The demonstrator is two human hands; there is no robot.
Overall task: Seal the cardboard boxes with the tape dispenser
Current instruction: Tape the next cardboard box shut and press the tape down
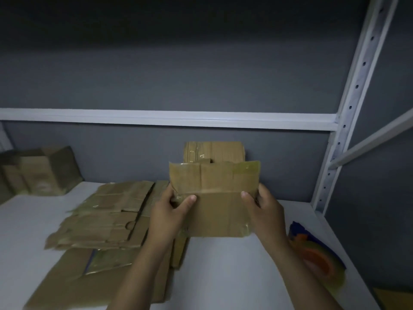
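I hold a flattened brown cardboard box (218, 198) up above the white shelf (223, 265), its flaps pointing up and old tape shining on its corners. My left hand (169, 211) grips its left edge with the thumb on the front. My right hand (262, 209) grips its right edge the same way. The tape dispenser (317, 253), blue and orange with a roll of tape, lies on the shelf at the right, partly hidden behind my right forearm.
Several flattened boxes (107, 215) lie piled at the left and under my left arm. A taped box (213, 152) stands against the grey back wall. Another box (38, 171) sits far left. A white shelf upright (342, 135) rises at the right.
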